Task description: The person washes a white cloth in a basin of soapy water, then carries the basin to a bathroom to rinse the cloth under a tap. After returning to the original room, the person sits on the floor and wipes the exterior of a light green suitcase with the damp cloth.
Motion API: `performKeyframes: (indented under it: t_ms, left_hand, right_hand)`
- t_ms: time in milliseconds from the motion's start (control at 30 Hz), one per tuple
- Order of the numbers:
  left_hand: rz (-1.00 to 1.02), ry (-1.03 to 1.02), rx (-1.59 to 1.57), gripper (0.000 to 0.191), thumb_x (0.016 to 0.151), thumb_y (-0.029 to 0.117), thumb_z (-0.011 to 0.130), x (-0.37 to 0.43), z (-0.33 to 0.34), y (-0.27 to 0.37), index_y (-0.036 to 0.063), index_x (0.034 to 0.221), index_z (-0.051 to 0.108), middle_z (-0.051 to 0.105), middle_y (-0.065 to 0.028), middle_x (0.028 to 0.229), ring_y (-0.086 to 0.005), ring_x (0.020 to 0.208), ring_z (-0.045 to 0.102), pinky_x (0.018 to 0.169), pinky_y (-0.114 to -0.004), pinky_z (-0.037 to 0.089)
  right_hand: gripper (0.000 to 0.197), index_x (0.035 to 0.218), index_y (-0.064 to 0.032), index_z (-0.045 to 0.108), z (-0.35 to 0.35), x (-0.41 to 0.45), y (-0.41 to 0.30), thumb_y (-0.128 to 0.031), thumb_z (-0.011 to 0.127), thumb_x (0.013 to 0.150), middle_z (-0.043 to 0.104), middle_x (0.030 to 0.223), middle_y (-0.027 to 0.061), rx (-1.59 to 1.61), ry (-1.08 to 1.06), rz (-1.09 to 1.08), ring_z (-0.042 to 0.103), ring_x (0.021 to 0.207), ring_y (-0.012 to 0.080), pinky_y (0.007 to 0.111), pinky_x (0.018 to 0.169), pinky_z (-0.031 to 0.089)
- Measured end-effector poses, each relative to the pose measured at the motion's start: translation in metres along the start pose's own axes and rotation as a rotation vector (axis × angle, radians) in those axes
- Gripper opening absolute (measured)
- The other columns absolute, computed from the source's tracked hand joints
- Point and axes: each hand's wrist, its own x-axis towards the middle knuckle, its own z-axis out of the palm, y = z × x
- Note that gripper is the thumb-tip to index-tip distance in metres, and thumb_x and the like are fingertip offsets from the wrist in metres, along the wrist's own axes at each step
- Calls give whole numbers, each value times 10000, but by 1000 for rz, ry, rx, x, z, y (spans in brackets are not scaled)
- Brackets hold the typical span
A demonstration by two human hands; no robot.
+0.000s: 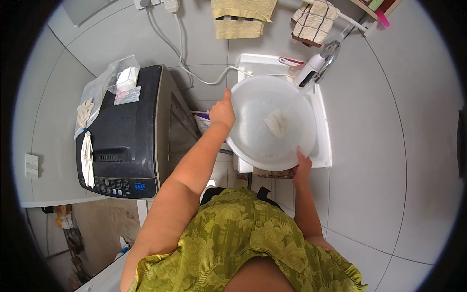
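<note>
A round white translucent plastic basin [251,146] rests over the white sink [324,146]. Its left rim is in the grip of my left hand [222,111], the index finger stretched along the edge. At the lower right, my right hand [302,169] grips the rim, with its thumb over the edge. A crumpled pale cloth [275,123] lies in the middle of the basin; the basin seems to contain water, though its depth cannot be told. Behind the basin's upper right stands a white faucet [310,71] with a curved chrome spout.
A black-topped washing machine [124,135] stands left, bearing a beige glove [85,111], a white cloth [87,158] and a clear plastic bag [124,78]. A red-and-white handled tool [291,61] lies on the sink's back edge. Towels [315,22] hang above; a white cable [204,82] runs behind.
</note>
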Motion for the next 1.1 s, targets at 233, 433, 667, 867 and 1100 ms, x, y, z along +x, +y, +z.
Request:
performKeyframes:
  t_ms: [233, 433, 667, 867, 1100]
  left_hand:
    - [2, 18, 3, 683, 816, 7, 493, 1, 3, -2, 161, 1445, 275, 657, -225, 977, -398, 919, 646, 835, -468, 507]
    - [-2, 1, 10, 699, 809, 12, 504, 0, 0, 1, 177, 1448, 274, 660, -220, 954, -392, 909, 648, 830, -465, 508]
    - [-51, -22, 28, 725, 803, 15, 524, 2, 4, -3, 198, 1455, 267, 663, -212, 958, -386, 909, 649, 824, -457, 511]
    - [-39, 4, 2, 708, 806, 35, 549, 1, 3, 1, 200, 1445, 291, 661, -215, 954, -383, 904, 646, 819, -450, 511]
    - [-30, 10, -8, 717, 797, 46, 590, 1, 2, 1, 183, 1438, 298, 661, -217, 941, -378, 901, 644, 802, -455, 507]
  right_hand:
    - [491, 1168, 0, 556, -12, 23, -22, -422, 515, 919, 612, 1081, 99, -229, 110, 156, 599, 973, 212, 328, 804, 494]
    - [528, 1163, 11, 561, -21, 64, -39, -458, 460, 944, 626, 1075, 90, -330, 97, 116, 612, 950, 198, 317, 774, 507]
    - [490, 934, 22, 625, -13, 98, -62, -434, 445, 963, 605, 837, 64, -559, 61, 66, 528, 737, 136, 288, 630, 425]
    - [413, 1007, -9, 647, -14, 135, -63, -394, 509, 948, 624, 817, 28, -428, 10, -69, 557, 717, 122, 276, 596, 448]
    - [415, 1018, 45, 636, -32, 158, -57, -327, 695, 844, 596, 814, 72, -554, 272, -77, 548, 642, 119, 255, 512, 459]
